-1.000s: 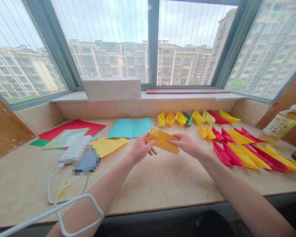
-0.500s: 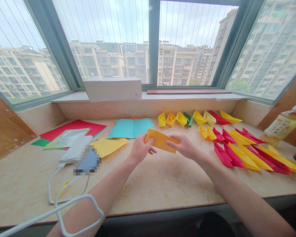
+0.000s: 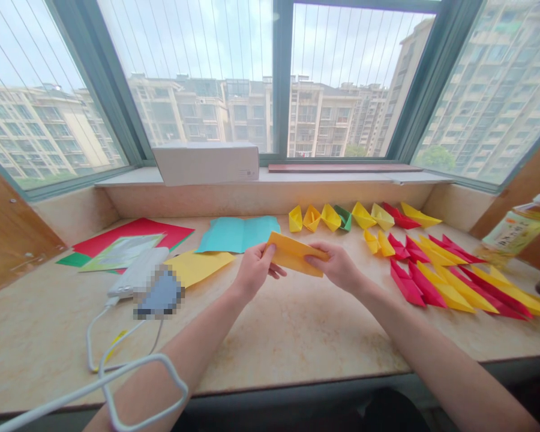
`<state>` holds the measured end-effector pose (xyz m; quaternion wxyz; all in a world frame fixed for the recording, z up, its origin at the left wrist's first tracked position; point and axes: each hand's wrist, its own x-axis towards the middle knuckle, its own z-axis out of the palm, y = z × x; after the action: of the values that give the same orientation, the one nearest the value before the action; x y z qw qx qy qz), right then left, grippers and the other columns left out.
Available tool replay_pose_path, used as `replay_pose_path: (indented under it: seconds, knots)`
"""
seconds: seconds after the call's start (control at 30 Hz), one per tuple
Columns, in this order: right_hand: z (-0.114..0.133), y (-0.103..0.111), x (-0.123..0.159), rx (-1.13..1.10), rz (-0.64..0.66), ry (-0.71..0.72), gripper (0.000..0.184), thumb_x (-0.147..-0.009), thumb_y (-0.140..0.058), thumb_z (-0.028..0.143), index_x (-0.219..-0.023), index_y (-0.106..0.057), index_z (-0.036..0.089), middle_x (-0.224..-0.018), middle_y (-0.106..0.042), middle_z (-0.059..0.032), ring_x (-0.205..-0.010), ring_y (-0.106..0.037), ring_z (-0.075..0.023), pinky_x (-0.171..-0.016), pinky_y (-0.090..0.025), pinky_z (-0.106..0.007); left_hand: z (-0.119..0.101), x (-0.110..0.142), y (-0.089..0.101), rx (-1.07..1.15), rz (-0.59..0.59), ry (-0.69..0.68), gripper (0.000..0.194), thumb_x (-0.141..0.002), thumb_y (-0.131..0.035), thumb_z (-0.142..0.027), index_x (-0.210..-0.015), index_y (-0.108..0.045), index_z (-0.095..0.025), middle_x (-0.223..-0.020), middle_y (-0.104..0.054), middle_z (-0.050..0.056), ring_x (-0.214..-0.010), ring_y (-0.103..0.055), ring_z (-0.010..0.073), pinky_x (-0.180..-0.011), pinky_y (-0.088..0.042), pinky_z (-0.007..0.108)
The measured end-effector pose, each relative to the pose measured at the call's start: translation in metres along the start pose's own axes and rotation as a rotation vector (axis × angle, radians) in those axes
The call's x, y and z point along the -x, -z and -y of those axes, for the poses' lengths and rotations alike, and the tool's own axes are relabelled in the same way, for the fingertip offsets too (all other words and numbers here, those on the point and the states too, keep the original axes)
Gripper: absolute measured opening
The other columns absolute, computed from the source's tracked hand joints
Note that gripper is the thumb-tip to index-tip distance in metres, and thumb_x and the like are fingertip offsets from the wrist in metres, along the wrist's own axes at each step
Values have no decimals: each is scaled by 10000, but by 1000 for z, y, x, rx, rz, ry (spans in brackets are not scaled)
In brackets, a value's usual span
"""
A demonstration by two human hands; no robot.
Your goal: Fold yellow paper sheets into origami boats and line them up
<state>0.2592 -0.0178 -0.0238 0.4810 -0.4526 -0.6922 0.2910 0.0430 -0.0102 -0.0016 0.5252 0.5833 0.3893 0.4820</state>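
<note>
Between my hands, raised over the counter, is a folded piece of yellow-orange paper [image 3: 293, 254], slightly tilted down to the right. My left hand [image 3: 257, 268] pinches its left end, thumb on the near face. At the right end my right hand [image 3: 333, 262] grips it, thumb on the front and fingers behind, partly hidden. Behind my left hand lies a creased turquoise sheet [image 3: 239, 233], and a yellow sheet [image 3: 200, 267] rests to its left. Several folded paper boats, among them a green one [image 3: 342, 218] and a red one [image 3: 406, 282], stand in rows to the right.
On the left are a red sheet [image 3: 132, 233], a white power bank [image 3: 139, 273], a blurred-out grey object [image 3: 162, 295] and a white cable [image 3: 139, 363] crossing my left forearm. A white box [image 3: 207, 164] stands on the sill. A drink bottle [image 3: 517, 231] is at the right.
The folded yellow-orange paper has shifted very slightly in my grip, and my left thumb sits a little higher on it. Everything on the counter stays where it was.
</note>
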Motion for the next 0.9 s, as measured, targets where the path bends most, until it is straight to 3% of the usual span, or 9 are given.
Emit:
replay_pose_path:
  seconds: [0.17, 0.4, 0.57, 0.67, 0.77, 0.83, 0.9]
  knots:
    - [0, 0, 0, 5, -89, 124, 244, -850, -648, 343, -1061, -734, 255, -1056, -722, -55, -983, -659, -241, -875, -535, -418, 1, -2, 1, 78, 13, 9, 369, -879, -566, -467, -998, -601, -119, -828, -709, 83, -501, -689, 175, -411, -467, 217]
    - [2, 7, 1, -14, 31, 295, 242, -922, -552, 290, -1056, -749, 332, -1121, -651, -56, -968, -633, -210, -810, -545, -384, -2, -2, 3, 244, 10, 43, 252, -864, -534, -327, -1064, -518, -175, -812, -701, 42, -566, -714, 192, -500, -524, 244]
    - [2, 6, 1, 27, 41, 339, 280, -938, -507, 269, -1061, -748, 342, -1176, -595, -61, -855, -629, -175, -794, -548, -392, -1, -4, 5, 330, 50, 95, 403, -901, -502, -485, -1129, -528, -154, -843, -728, 84, -633, -729, 208, -571, -572, 285]
    - [2, 6, -1, 19, 32, 331, 310, -928, -485, 221, -1017, -760, 331, -1195, -586, -61, -931, -631, -193, -850, -540, -416, 3, -5, 6, 220, 57, 70, 364, -844, -669, -382, -1088, -552, -139, -821, -731, 76, -643, -728, 179, -605, -582, 251]
    - [3, 5, -4, -35, -31, 281, 304, -885, -510, 181, -1019, -752, 310, -1203, -601, -62, -1122, -580, -230, -1001, -469, -449, 7, -8, 7, 164, 39, 36, 291, -830, -708, -282, -1031, -556, -139, -778, -724, 57, -662, -732, 171, -634, -592, 243]
    - [4, 4, -6, -179, -49, 219, 362, -863, -548, 200, -1184, -665, 318, -1231, -597, -63, -1179, -555, -234, -1030, -451, -452, 9, -11, 9, 182, 8, 22, 280, -842, -697, -275, -1034, -537, -148, -801, -730, 59, -682, -737, 173, -657, -598, 250]
    - [5, 2, -6, -374, -5, 149, 559, -850, -598, 255, -1382, -465, 362, -1284, -568, -63, -1146, -586, -221, -992, -485, -447, 9, -13, 12, 225, -26, 6, 306, -842, -699, -280, -1051, -512, -158, -855, -740, 66, -713, -742, 174, -714, -603, 268]
